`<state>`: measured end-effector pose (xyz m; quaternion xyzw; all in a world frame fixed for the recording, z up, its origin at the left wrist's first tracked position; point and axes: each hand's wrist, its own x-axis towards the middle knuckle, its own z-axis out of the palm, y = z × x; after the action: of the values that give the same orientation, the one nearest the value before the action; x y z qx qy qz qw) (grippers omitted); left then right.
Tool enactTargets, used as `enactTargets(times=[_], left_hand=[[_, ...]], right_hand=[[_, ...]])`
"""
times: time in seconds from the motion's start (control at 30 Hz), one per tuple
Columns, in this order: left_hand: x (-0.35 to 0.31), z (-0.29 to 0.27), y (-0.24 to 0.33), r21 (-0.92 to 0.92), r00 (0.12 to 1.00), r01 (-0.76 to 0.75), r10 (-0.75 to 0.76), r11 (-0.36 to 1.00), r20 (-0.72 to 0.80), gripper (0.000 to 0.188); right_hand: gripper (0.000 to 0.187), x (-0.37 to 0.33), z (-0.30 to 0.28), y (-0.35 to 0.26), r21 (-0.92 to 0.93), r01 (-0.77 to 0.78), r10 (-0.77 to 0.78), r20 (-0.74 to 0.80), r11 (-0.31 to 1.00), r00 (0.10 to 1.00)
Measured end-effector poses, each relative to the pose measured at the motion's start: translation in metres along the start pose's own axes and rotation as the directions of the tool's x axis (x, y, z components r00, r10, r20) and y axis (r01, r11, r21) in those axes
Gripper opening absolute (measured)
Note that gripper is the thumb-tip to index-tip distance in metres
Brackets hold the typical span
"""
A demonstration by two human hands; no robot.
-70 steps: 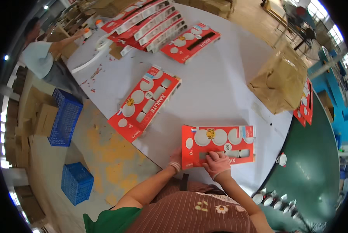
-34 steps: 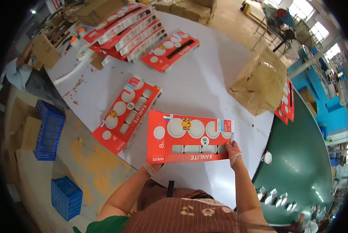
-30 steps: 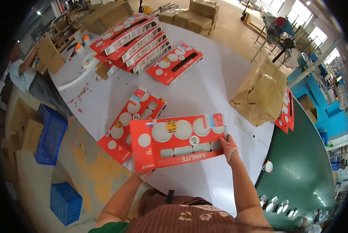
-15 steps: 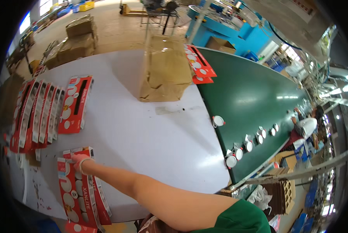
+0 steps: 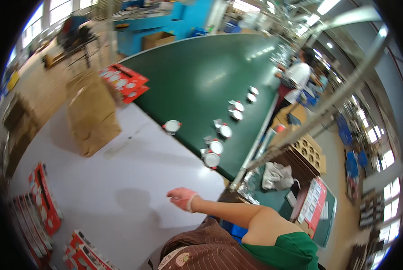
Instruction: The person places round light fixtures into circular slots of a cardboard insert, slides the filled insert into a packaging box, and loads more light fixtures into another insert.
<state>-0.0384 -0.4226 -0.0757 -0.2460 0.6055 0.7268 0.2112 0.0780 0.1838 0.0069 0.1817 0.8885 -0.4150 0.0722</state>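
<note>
My right hand (image 5: 182,199), in a thin pink glove, hovers over the white tabletop (image 5: 143,180). It holds nothing; its fingers are loosely stretched toward the left. My left hand is out of view. On the green conveyor belt (image 5: 188,81) lie several round white light fittings with red clips. The nearest ones to my hand are a fitting (image 5: 211,159) by the belt's near edge and another (image 5: 171,126) farther left. Red and white packages (image 5: 86,254) lie at the lower left, partly cut off. Beside them are a single red package (image 5: 45,200) and a row of upright packages (image 5: 28,225).
A brown paper-wrapped carton (image 5: 91,119) stands at the table's far left, next to red flat packages (image 5: 125,81) on the belt. A slanting metal bar (image 5: 318,108) crosses the right side. Another person (image 5: 296,76) works beyond the belt's right edge. Brown partitioned cardboard (image 5: 307,153) stands at right.
My right hand has left the red packages at the lower left and moved right across the table. The view has turned to the right, showing more of the belt.
</note>
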Motion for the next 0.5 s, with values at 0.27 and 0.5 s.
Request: enactTargets(times=[0.27,0.5], left_hand=[[0.095,0.109,0.062,0.147,0.998,0.017,-0.009,0.989,-0.058,0.026],[0.020,0.332,0.042,0.293,0.916,-0.384,0.401,0.876,0.001,0.025]], right_hand=[[0.026,-0.196,-0.235,0.095,-0.135,-0.473,0.401,-0.360,0.871,0.842],[0.054,-0.325,-0.388,0.234,0.040,-0.797,0.600,-0.682,0.603,0.419]])
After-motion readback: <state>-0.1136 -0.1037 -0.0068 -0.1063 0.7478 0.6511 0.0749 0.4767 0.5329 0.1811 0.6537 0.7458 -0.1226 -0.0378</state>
